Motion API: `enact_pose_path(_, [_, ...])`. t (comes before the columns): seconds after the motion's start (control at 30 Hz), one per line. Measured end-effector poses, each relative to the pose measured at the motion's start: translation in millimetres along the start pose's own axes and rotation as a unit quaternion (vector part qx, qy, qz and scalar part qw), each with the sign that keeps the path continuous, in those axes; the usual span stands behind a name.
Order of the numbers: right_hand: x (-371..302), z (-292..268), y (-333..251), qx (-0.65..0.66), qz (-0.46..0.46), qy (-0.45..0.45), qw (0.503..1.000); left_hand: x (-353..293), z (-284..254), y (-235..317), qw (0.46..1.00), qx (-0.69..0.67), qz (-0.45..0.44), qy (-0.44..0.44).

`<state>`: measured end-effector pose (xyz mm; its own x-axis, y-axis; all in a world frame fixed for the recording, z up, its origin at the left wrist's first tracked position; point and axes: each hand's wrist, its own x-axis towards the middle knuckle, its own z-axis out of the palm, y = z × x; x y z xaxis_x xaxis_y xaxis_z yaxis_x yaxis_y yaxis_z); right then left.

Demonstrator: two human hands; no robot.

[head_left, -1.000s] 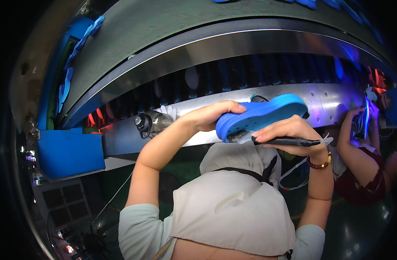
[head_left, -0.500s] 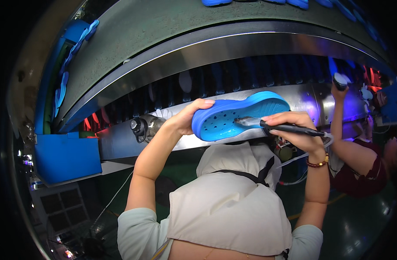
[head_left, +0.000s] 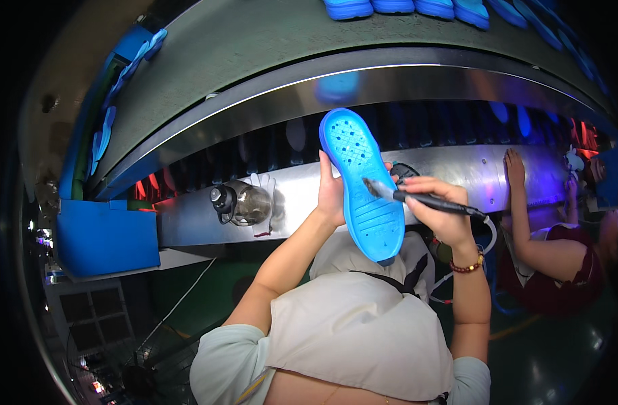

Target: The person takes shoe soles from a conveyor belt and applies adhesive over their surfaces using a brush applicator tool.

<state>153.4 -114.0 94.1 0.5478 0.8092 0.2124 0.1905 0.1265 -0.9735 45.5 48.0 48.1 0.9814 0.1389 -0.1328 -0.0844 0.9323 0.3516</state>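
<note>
A bright blue shoe sole (head_left: 365, 175) with small holes at its far end stands on end before me, its hollow inner face toward me. My left hand (head_left: 332, 192) grips it by its left edge, fingers behind it. In my right hand (head_left: 439, 206) is a black-handled brush (head_left: 427, 200), fed by a pale tube. The brush's bristles touch or hover just over the middle of the sole; which of the two I cannot tell.
A steel ledge (head_left: 451, 172) runs below a green conveyor belt (head_left: 268, 50) carrying several blue soles (head_left: 395, 5). On the ledge stand a dark-capped bottle (head_left: 245, 202) and a pale glove (head_left: 269, 209). A blue box (head_left: 106, 236) is at left. A co-worker's arm (head_left: 521, 192) rests at right.
The sole has turned from lying crosswise to nearly upright, its holed end now far from me. The brush has shifted from the holed part to the middle. The co-worker's hand came down empty.
</note>
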Motion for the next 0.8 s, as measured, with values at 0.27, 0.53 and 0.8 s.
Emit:
enact_pose_path(0.27, [-12.5,23.5,-30.5,-0.242,-0.212,-0.137,0.937,-7.8,-4.8,14.6,0.99,0.063,0.102,0.08])
enact_pose_path(0.53, [-2.2,18.4,-37.0,-0.085,-0.161,-0.11,0.977,-5.4,31.0,4.6,0.989,-0.005,0.131,-0.061])
enact_pose_path(0.8, [-17.9,5.4,-26.3,-0.093,-0.133,-0.136,0.977,-11.2,30.8,32.3,0.981,0.05,0.181,0.037])
